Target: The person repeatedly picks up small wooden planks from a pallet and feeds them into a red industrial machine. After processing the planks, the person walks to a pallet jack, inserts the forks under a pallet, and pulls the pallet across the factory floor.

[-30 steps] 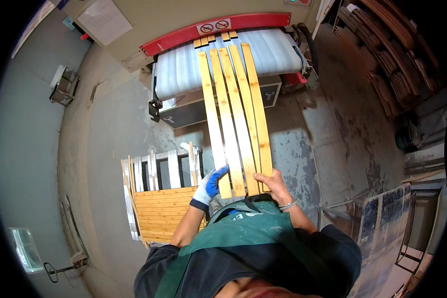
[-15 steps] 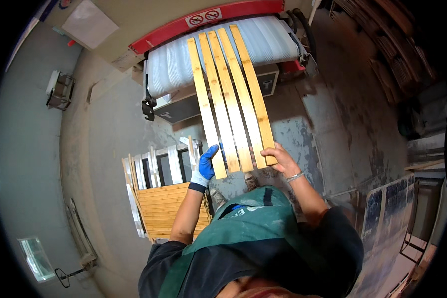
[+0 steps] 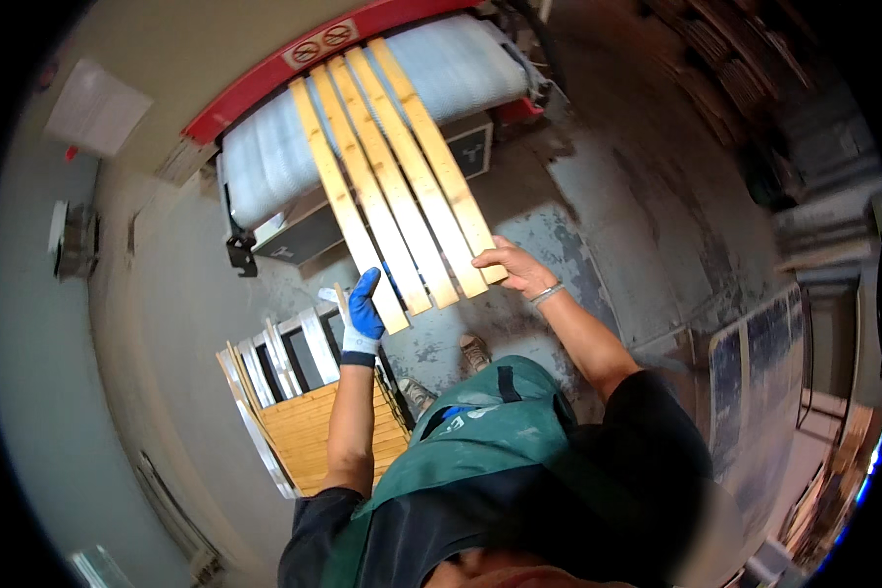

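Observation:
Several long, narrow wooden slats (image 3: 402, 176) lie side by side with slim gaps, slanting away from me. Their far ends rest on a pale ribbed conveyor belt (image 3: 461, 61) at the foot of a red crossbar. My left hand (image 3: 365, 312), in a blue and white glove, is closed at the near end of the leftmost slat, its fingers partly hidden below. Bare and with a band at the wrist, my right hand (image 3: 513, 269) grips the rightmost slat's near end, thumb on top. Between them, the two hands hold the row's near ends above the floor.
A red crossbar (image 3: 255, 86) with a warning sign spans the belt's far side. Left of my legs stands a stack of slats (image 3: 328, 431) on a rack. Dark stacked boards (image 3: 735, 69) are at the far right, a large worn panel (image 3: 755, 382) at the near right.
The view has turned, so belt, slats and hands sit further left in the picture. The slats' far ends have come slightly closer to the red crossbar. Both hands keep their hold.

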Available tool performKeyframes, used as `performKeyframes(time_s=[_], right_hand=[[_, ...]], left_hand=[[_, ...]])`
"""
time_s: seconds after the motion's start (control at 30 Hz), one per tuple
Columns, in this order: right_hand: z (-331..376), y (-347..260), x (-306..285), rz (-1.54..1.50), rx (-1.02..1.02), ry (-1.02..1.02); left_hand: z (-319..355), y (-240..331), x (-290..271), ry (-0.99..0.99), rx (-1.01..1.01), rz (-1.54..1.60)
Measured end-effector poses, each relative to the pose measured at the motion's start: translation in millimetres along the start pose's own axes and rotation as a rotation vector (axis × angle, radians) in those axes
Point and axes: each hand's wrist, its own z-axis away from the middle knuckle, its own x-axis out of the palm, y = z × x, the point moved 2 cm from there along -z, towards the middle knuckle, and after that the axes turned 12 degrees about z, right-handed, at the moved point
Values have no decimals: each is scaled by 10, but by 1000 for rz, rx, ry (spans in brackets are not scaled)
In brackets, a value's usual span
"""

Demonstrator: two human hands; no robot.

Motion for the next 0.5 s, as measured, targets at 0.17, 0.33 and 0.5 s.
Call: performKeyframes(time_s=[0.17, 0.33, 0.5], right_hand=[[-193, -162, 101, -204, -84, -183], [-121, -285, -4, -167, -105, -246], [-63, -216, -152, -136, -92, -233]], left_hand=[[-116, 137, 243, -128, -181, 89], [-6, 29, 712, -346, -280, 191], [12, -147, 601, -407, -242, 305]])
